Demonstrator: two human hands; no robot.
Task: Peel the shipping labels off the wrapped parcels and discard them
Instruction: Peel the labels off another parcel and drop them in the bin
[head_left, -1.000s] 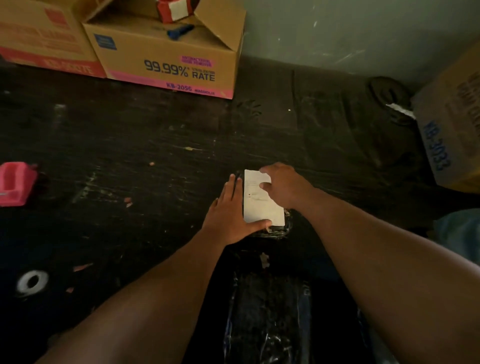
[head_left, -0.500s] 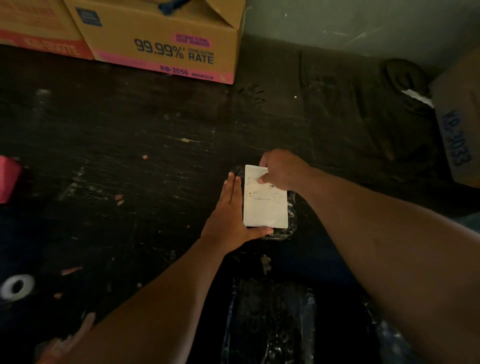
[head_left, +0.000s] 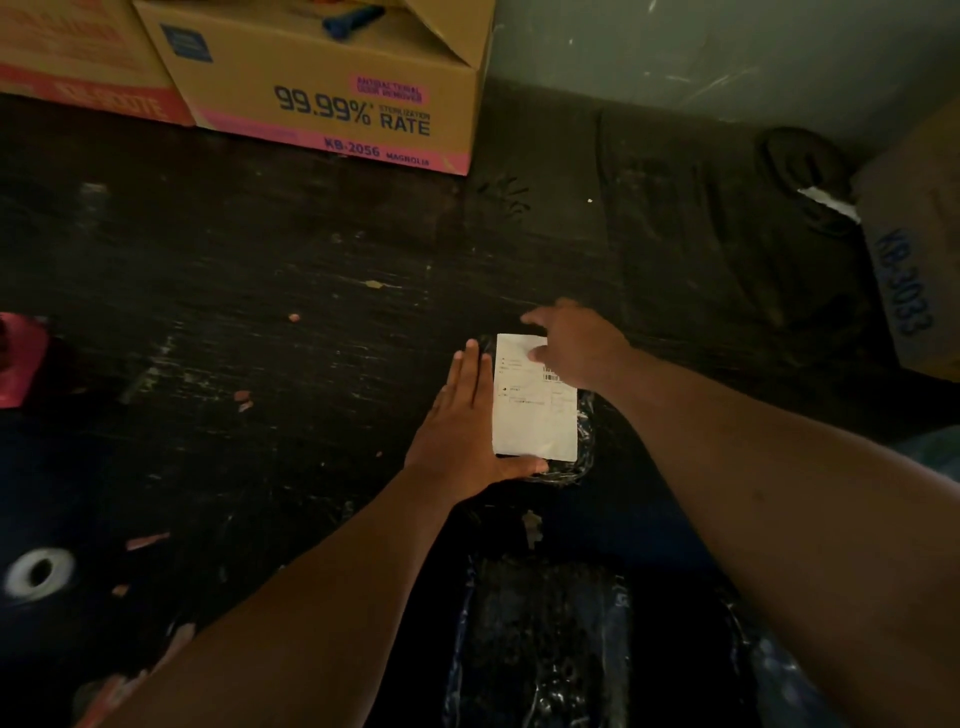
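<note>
A small parcel wrapped in shiny black film (head_left: 584, 441) lies on the dark surface in the middle of the view. A white shipping label (head_left: 530, 410) covers most of its top. My left hand (head_left: 462, 421) lies flat with straight fingers against the parcel's left side, its thumb along the near edge. My right hand (head_left: 571, 348) is at the label's far right corner, thumb on the label and index finger reaching past the top edge, pinching that corner. The corner itself is hidden under the hand.
A larger black wrapped parcel (head_left: 545, 649) lies near me at the bottom. Cardboard boxes stand at the back left (head_left: 332, 104) and at the right (head_left: 914, 270). A pink object (head_left: 21, 358) and a white tape roll (head_left: 39, 571) lie at the left. Small scraps litter the surface.
My right hand has shifted a little to the right on the label, baring more of its print, and its index finger now sticks out past the top edge. My left hand stays put.
</note>
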